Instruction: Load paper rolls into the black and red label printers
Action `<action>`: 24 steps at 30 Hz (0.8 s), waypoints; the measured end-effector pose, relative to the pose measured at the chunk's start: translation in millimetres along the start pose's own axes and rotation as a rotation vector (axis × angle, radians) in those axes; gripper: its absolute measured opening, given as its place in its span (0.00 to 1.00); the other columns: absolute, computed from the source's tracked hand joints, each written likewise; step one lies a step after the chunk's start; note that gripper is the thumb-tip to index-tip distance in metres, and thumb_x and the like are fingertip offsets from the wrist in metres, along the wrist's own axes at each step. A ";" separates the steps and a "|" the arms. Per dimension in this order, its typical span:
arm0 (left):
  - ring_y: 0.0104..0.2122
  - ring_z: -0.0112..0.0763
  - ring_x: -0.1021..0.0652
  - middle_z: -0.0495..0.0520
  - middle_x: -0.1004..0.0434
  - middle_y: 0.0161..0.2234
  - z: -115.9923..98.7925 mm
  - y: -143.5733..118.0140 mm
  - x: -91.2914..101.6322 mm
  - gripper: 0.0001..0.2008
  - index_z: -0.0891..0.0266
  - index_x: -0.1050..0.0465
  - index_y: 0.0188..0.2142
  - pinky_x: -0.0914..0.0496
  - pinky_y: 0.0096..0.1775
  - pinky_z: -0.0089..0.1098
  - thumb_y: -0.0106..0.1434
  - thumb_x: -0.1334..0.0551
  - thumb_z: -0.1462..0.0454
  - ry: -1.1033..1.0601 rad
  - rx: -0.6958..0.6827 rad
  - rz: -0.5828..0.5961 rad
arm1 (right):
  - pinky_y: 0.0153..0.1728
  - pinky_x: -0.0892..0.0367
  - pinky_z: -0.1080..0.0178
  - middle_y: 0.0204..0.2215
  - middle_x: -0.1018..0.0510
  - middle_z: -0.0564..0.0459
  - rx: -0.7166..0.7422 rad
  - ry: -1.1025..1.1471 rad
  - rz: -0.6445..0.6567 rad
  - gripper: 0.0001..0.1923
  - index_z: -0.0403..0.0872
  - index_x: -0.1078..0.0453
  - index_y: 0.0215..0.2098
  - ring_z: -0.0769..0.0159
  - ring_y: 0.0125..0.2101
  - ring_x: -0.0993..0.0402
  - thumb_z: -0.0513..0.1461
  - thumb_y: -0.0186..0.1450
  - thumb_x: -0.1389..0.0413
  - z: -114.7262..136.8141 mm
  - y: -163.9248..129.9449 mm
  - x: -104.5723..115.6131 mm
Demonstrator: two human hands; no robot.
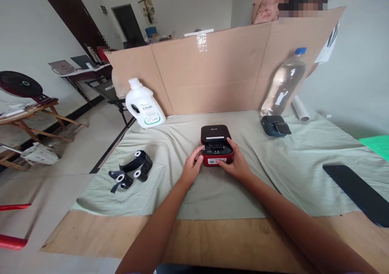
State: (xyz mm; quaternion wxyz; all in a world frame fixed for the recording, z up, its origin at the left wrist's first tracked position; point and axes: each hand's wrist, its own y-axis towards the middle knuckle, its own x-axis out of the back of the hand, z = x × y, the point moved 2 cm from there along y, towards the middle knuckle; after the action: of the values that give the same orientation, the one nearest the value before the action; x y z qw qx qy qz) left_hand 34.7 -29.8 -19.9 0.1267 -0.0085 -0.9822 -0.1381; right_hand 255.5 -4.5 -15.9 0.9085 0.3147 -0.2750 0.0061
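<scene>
A small red-and-black label printer (216, 133) rests on the cloth in front of me, with a slot across its top and a white sticker on its near side. My left hand (193, 162) grips its left side, fingers bent against the edge. On the other side my right hand (238, 160) holds the right edge, with fingertips near the top and the thumb at the front sticker. To the left lie several rolls of black ribbon (147, 166) with white cores, partly unwound. The inside of the printer's slot is too dark to make out.
A cardboard screen (212, 79) stands behind, with a white detergent bottle (147, 105) at left and a large clear bottle (285, 83) at right. A dark small device (273, 126), a white roll (300, 108) and a black phone (358, 193) lie right. A person (267, 2) is beyond the screen.
</scene>
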 end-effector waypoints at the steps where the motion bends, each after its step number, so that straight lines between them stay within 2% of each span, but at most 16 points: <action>1: 0.27 0.30 0.31 0.47 0.31 0.26 0.1 -0.1 0.0 0.28 0.60 0.33 0.63 0.31 0.38 0.33 0.71 0.46 0.48 -0.008 0.001 0.003 | 0.62 0.37 0.42 0.63 0.37 0.40 0.000 0.003 0.004 0.49 0.53 0.54 0.72 0.48 0.63 0.36 0.48 0.60 0.35 -0.2 0.4 0.1; 9: 0.26 0.30 0.31 0.47 0.33 0.24 -3.3 -1.3 0.5 0.29 0.60 0.35 0.65 0.30 0.35 0.33 0.71 0.46 0.48 -0.018 -0.005 0.024 | 0.65 0.42 0.42 0.68 0.42 0.40 0.028 -0.003 -0.010 0.50 0.52 0.55 0.73 0.48 0.67 0.44 0.49 0.60 0.35 -1.0 -2.1 -0.7; 12: 0.27 0.31 0.29 0.48 0.31 0.25 -2.7 -1.0 0.5 0.29 0.60 0.35 0.65 0.28 0.37 0.34 0.71 0.46 0.48 -0.034 -0.027 0.026 | 0.66 0.44 0.40 0.71 0.47 0.43 0.094 -0.064 0.064 0.46 0.53 0.53 0.73 0.47 0.69 0.47 0.50 0.63 0.39 -1.4 11.5 14.4; 14: 0.27 0.32 0.29 0.48 0.31 0.25 -1.5 -0.6 0.4 0.29 0.60 0.35 0.65 0.28 0.38 0.35 0.71 0.46 0.48 -0.034 -0.032 0.026 | 0.67 0.47 0.40 0.72 0.48 0.47 0.142 -0.106 0.146 0.39 0.54 0.49 0.72 0.48 0.69 0.47 0.53 0.67 0.44 0.4 32.0 30.6; 16: 0.26 0.31 0.30 0.47 0.34 0.24 -0.6 -0.2 0.5 0.30 0.61 0.35 0.65 0.28 0.37 0.34 0.71 0.46 0.48 -0.024 -0.035 0.027 | 0.67 0.48 0.43 0.71 0.43 0.51 0.119 -0.094 0.190 0.32 0.55 0.45 0.70 0.52 0.68 0.45 0.55 0.72 0.55 3.4 57.9 45.6; 18: 0.25 0.31 0.32 0.46 0.36 0.23 -0.5 -0.3 0.6 0.30 0.61 0.35 0.65 0.29 0.35 0.33 0.70 0.46 0.47 -0.015 -0.038 0.030 | 0.67 0.47 0.46 0.68 0.38 0.52 0.010 -0.065 0.204 0.31 0.56 0.42 0.69 0.54 0.67 0.43 0.55 0.74 0.61 6.3 81.4 53.0; 20: 0.25 0.31 0.33 0.46 0.37 0.23 -1.0 -0.7 0.8 0.30 0.60 0.35 0.65 0.30 0.34 0.33 0.70 0.47 0.47 -0.020 -0.039 0.031 | 0.65 0.43 0.47 0.67 0.36 0.52 -0.103 -0.053 0.185 0.31 0.55 0.42 0.69 0.54 0.65 0.39 0.56 0.73 0.60 9.1 95.2 51.6; 22: 0.25 0.31 0.33 0.46 0.37 0.23 -1.7 -1.2 0.9 0.30 0.60 0.36 0.65 0.30 0.34 0.32 0.71 0.47 0.47 -0.033 -0.037 0.032 | 0.59 0.34 0.49 0.66 0.33 0.50 -0.155 -0.059 0.120 0.30 0.53 0.40 0.68 0.53 0.60 0.31 0.53 0.72 0.55 12.3 98.6 45.8; 24: 0.25 0.31 0.33 0.46 0.36 0.23 -2.3 -1.5 0.9 0.30 0.60 0.36 0.66 0.30 0.34 0.32 0.71 0.47 0.47 -0.040 -0.036 0.033 | 0.51 0.28 0.52 0.59 0.25 0.48 -0.166 -0.108 0.063 0.25 0.50 0.32 0.63 0.55 0.50 0.24 0.49 0.71 0.53 15.2 96.3 39.7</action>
State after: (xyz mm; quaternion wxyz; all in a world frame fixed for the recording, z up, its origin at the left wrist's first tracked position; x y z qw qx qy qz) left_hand 34.3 -31.9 -17.9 0.1091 -0.0299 -0.9817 -0.1533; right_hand 263.9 57.6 68.6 0.9146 0.2295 -0.3329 -0.0048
